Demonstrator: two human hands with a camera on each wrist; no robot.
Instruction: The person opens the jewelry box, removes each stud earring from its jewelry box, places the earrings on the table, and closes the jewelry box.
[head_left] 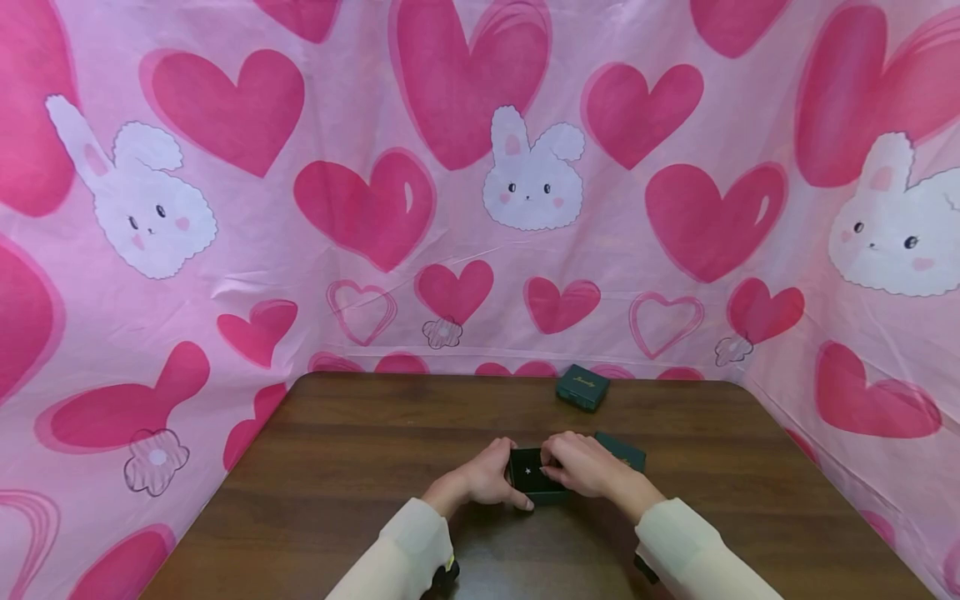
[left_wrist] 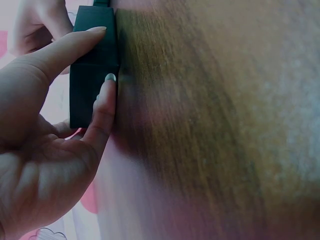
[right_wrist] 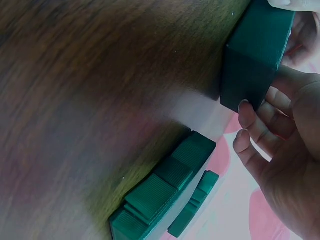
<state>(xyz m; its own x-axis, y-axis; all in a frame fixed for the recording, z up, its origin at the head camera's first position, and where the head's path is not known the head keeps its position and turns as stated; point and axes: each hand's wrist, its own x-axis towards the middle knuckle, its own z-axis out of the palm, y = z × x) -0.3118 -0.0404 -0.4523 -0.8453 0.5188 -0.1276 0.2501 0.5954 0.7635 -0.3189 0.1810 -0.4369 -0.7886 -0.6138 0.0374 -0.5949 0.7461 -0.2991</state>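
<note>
A small dark green jewelry box [head_left: 547,497] without its lid sits near the middle of the table, its black insert [head_left: 525,479] facing up. On the insert shows a tiny star-shaped piece [head_left: 528,471], silvery in colour. My left hand [head_left: 491,477] grips the box by its left end, thumb along the front wall. Over the right part of the insert is my right hand [head_left: 588,465], fingers bent with the tips down at the insert. In the right wrist view, some of its fingers [right_wrist: 257,127] touch the box's end wall. Whether its fingertips pinch anything is hidden.
A green lid [head_left: 622,450] with gold lettering lies just behind my right hand; a ribbon bow [right_wrist: 157,187] shows on its side. Farther back stands a closed green box [head_left: 582,387]. The brown wooden table [head_left: 375,433] ends at a pink heart-print cloth [head_left: 360,258].
</note>
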